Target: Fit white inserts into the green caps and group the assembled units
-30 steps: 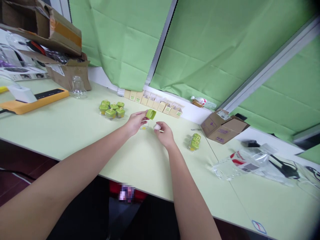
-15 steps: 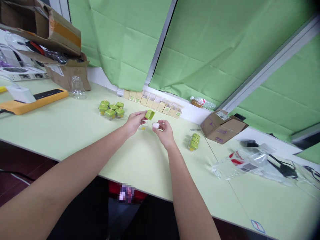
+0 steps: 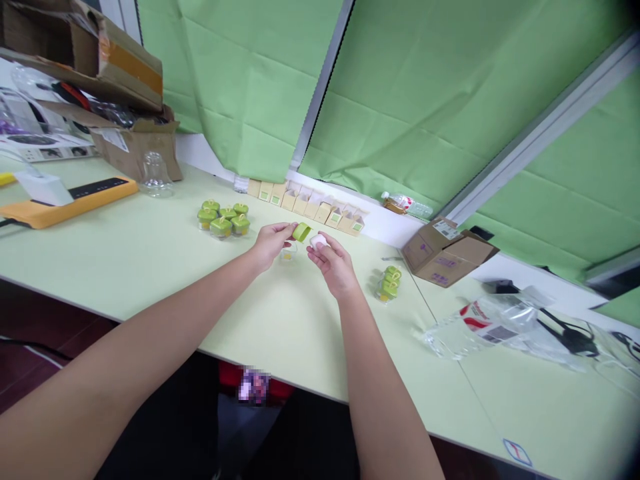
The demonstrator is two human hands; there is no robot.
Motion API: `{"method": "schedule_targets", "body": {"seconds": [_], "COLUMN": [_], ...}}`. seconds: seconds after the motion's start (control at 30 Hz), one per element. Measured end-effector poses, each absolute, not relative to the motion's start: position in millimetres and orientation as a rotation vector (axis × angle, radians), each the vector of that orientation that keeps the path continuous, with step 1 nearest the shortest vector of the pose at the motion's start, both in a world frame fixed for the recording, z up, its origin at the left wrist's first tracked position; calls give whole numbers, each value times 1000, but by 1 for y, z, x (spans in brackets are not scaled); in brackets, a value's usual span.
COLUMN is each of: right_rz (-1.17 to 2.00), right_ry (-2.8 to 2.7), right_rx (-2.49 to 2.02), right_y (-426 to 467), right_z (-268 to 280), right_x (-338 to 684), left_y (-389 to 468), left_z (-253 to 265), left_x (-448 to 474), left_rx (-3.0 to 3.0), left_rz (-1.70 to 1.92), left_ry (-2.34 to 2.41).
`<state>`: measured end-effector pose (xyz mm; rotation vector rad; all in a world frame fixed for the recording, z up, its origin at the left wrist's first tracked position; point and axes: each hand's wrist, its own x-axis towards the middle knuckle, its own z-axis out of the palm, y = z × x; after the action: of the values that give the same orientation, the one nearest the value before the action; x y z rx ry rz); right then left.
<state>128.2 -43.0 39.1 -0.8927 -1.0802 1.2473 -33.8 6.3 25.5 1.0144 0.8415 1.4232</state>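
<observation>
My left hand [image 3: 273, 245] pinches a green lid [image 3: 301, 231], tilted so its hollow side faces right. Just right of it, my right hand [image 3: 334, 262] grips a small white rounded block [image 3: 319, 241] between thumb and fingers. On the table below the lid stands a small clear container [image 3: 289, 253] with a yellow mark, partly hidden by my left hand. Several green-lidded clear containers [image 3: 221, 227] cluster to the left of my hands. A smaller group of the same lidded containers [image 3: 390, 283] stands on the right.
A row of small cardboard boxes [image 3: 313, 207] lines the table's back edge. To the right are a brown carton [image 3: 445, 252] and a large clear plastic bottle [image 3: 483, 323]. An orange power strip [image 3: 100, 198] and a clear plastic cup [image 3: 155, 175] stand on the left.
My right hand has turned and moved slightly up and right, bringing more of the white block into view. The green lid in my left hand has tilted a little.
</observation>
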Motion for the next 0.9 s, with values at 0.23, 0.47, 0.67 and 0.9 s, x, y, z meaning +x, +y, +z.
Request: {"method": "schedule_targets", "body": {"seconds": [0.23, 0.47, 0.67, 0.9], "right_rz": [1166, 980, 875, 859], "right_ry": [-1123, -1184, -1241, -1253], "right_rx": [-880, -900, -898, -818], "right_y": [-43, -45, -46, -43], "right_z": [34, 35, 38, 38], "right_x": [116, 110, 107, 106], "left_y": [2, 3, 3, 5], "left_z": [26, 25, 27, 29], "left_x": [-31, -31, -32, -34], "left_rx": [1037, 981, 861, 787], "left_rz": [1424, 1403, 1356, 1323], "left_ry": [803, 720, 573, 472]}}
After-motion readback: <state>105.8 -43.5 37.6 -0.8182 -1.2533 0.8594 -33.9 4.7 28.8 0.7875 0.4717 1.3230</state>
